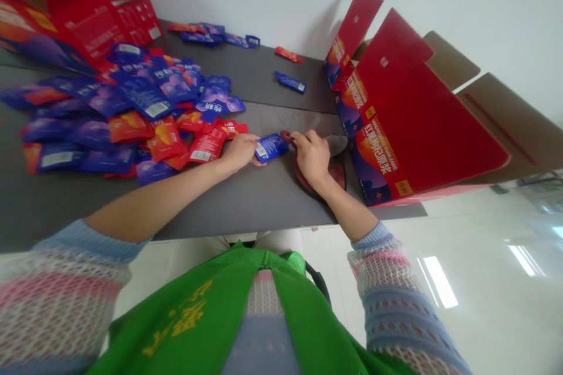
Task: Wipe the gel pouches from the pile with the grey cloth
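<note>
My left hand is closed round the near end of a blue pouch with white print, held just above the grey table. At the pouch's far end, my right hand pinches with thumb and forefinger. A small dark reddish thing shows at those fingertips; I cannot tell what it is. Under my right hand lies a dark, round, shallow dish, partly hidden, with a clear, glossy piece at its rim. Left of my left hand is a heap of blue pouches and red pouches.
An open red carton stands at the right, flaps up. Another red carton is at the back left. Farther back lie a blue pouch, a red pouch and several pouches by the wall. The table's front edge is near my body.
</note>
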Available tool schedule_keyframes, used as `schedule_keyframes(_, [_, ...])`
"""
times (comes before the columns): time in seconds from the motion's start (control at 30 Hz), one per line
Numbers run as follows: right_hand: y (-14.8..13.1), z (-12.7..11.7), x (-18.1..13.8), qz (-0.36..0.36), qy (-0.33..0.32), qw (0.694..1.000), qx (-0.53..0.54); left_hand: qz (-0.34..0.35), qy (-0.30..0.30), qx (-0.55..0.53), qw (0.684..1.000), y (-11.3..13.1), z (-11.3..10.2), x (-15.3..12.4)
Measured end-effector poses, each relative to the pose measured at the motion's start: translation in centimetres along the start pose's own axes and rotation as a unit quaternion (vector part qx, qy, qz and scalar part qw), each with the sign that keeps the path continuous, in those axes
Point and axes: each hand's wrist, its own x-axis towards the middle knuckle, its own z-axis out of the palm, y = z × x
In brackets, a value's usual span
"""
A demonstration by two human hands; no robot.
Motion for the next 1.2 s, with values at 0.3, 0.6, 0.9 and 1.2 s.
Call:
schedule_keyframes(0.3, [-3.4,0.8,-0.9,-0.141,-0.072,0.984,0.083,0.031,-0.001,-0.011,0.999,-0.1,-0.3,-0.2])
schedule_keyframes(0.6, [0.4,0.9,1.0,0.023,-0.029,0.998,0.059,-0.038,-0.063,-0.031,0.997,1.0,-1.1,-0.2])
schedule_keyframes(0.9, [-0.7,1.3,0.7,-0.205,-0.075,0.969,0.120,-0.035,-0.076,-0.047,0.995,0.8,-1.5,0.1])
schedule_keyframes(1.2, [2.1,1.8,2.8,-0.001,-0.053,0.998,0.039,0.000,-0.005,-0.035,0.999,1.1,-1.0,-0.8])
